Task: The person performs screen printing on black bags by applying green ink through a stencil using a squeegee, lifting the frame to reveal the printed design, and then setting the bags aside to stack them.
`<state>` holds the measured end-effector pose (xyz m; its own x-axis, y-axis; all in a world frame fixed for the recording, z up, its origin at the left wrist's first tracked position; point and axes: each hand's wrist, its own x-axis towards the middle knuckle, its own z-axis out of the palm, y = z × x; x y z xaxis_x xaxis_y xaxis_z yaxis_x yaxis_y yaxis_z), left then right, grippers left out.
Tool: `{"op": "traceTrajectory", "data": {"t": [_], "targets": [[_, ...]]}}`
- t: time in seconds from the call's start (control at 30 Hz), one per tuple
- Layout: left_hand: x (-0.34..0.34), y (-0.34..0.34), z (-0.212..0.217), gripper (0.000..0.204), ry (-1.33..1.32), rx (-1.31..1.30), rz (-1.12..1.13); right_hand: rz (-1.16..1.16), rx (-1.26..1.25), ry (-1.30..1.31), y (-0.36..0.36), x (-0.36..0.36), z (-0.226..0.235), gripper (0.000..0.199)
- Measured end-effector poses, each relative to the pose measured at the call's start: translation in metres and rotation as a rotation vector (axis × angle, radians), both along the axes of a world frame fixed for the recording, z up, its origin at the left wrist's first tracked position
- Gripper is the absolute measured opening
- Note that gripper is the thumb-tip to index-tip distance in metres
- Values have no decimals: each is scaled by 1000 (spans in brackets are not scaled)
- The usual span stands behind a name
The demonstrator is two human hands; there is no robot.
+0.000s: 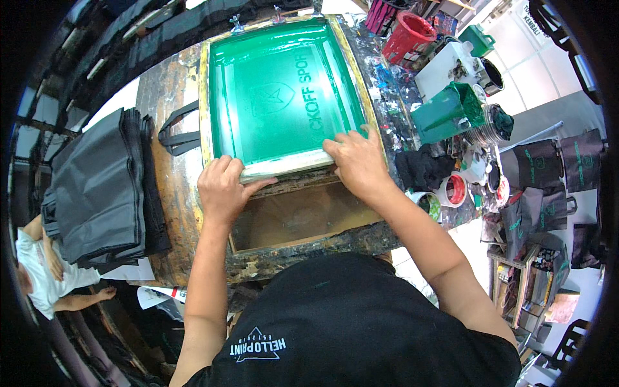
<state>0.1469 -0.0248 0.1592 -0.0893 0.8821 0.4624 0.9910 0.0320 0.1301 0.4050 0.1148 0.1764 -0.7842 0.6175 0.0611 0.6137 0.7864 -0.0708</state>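
Note:
A silk-screen frame (pixel 206 106) with pale wooden sides lies over the worktable, its green mesh (pixel 251 126) carrying a shield emblem and lettering. Wet-looking green ink lines the mesh's edges. At the frame's near left corner my left hand (pixel 222 188) is closed over the wood, thumb stretched along the near bar. My right hand (pixel 358 162) grips the near right corner, fingers curled over the rim. From under the frame's left side sticks out a black strap handle (pixel 179 132); whatever it belongs to is hidden below the screen.
A stack of black fabric bags (pixel 97 187) lies left on the stained worktable (pixel 174 238). Clamps (pixel 237 24) sit at the frame's far edge. To the right stand a red bucket (pixel 412 35), a green container (pixel 445 115) and paint tubs (pixel 453 189). Another person (pixel 55 267) is at far left.

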Motion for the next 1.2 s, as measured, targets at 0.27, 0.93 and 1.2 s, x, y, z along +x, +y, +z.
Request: {"op": "traceTrajectory", "data": {"t": [0.27, 0.93, 1.2], "targets": [[8, -3, 3, 58, -94, -21, 60, 139, 169, 210, -14, 8, 9, 41], [-33, -82, -67, 88, -358, -157, 431, 42, 96, 408, -48, -5, -28, 42], [-33, -92, -78, 90, -465, 147, 373, 31, 193, 452, -47, -9, 11, 43]]}}
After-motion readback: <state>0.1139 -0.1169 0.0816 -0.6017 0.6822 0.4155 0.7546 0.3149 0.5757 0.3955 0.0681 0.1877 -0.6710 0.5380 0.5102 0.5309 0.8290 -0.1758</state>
